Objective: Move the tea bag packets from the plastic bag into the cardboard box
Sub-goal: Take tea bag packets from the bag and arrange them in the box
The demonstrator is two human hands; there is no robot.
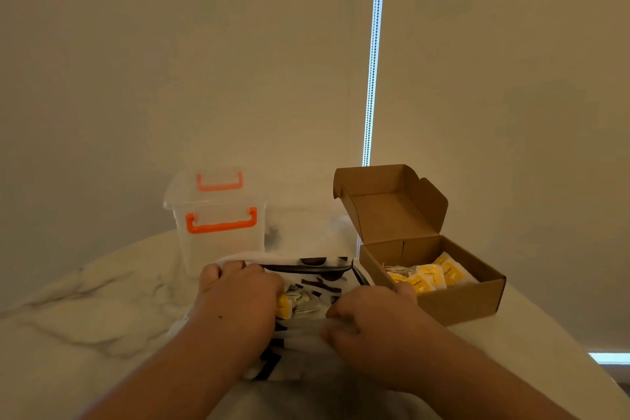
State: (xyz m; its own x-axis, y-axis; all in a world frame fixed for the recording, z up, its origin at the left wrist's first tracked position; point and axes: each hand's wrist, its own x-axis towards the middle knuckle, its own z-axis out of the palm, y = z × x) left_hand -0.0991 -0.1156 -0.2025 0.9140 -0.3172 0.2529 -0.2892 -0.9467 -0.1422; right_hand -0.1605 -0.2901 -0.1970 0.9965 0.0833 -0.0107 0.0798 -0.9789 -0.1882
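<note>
A white plastic bag with black markings [317,269] lies on the table in front of me, its mouth held apart. Yellow and white tea bag packets [298,302] show inside it between my hands. My left hand [238,297] grips the bag's left edge, fingers curled over the rim. My right hand [371,312] pinches the bag's near right edge. To the right stands an open brown cardboard box [460,303], lid flipped up, with several yellow tea bag packets [429,278] inside.
A clear plastic storage container with orange handles [218,225] stands behind the bag to the left. The white marble table [85,310] curves away on both sides. A closed blind with a bead chain [373,61] hangs behind.
</note>
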